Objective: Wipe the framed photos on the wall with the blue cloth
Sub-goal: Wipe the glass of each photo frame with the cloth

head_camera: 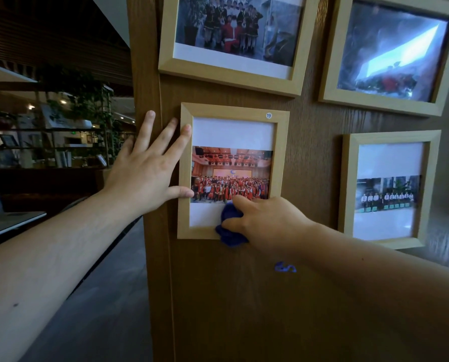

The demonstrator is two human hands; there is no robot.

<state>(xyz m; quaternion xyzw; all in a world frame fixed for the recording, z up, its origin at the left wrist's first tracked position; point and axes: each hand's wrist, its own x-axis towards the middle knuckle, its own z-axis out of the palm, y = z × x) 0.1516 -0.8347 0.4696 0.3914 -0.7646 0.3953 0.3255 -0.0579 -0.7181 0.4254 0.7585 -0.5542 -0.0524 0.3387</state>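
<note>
Left forearm [48, 257] extends from the lower left. Left hand [145, 168] lies flat and spread, grasping nothing, fingertips and thumb on the left edge of the numbered frame [282, 158]. Right hand [267, 220] is clenched around the blue cloth [228, 231], pressing it on that frame's lower glass. Three more framed photos [388, 189] hang above and right of the right hand.

Wood wall [244, 296] with 4 framed photos [234, 171]
</note>
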